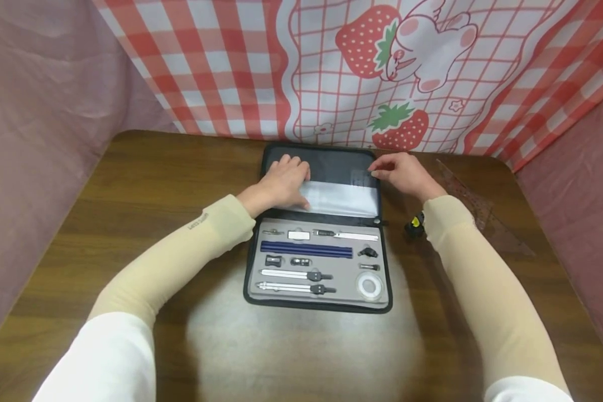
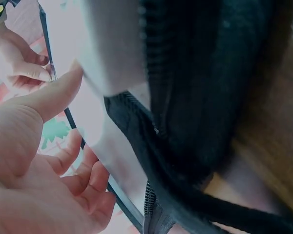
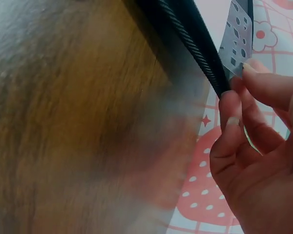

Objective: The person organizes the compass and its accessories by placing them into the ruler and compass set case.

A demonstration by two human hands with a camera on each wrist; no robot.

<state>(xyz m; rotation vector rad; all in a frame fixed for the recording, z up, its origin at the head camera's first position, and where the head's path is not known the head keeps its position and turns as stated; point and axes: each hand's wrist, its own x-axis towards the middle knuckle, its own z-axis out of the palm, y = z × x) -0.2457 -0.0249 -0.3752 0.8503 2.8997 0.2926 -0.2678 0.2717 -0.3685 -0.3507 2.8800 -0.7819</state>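
Observation:
A black zip case [image 1: 321, 308] lies unfolded on the wooden table. Its grey tray holds two compasses [image 1: 291, 274], a blue ridged bar [image 1: 306, 249], a sharpener [image 1: 273, 261], a round white roll [image 1: 369, 286] and other small pieces. My left hand [image 1: 283, 181] rests across the left part of the lid with its fingers relaxed; in the left wrist view its thumb [image 2: 63, 92] lies along the pale pocket. At the lid's upper right corner my right hand [image 1: 402, 173] pinches a clear stencil [image 3: 238, 36] with cut-out shapes. Part of the stencil lies against the lid.
Clear triangular rulers [image 1: 482, 215] lie on the table right of the case, partly behind the right forearm. A black band with a yellow mark [image 1: 415, 223] is on the right wrist. A strawberry-printed cloth [image 1: 321, 67] hangs along the table's far edge.

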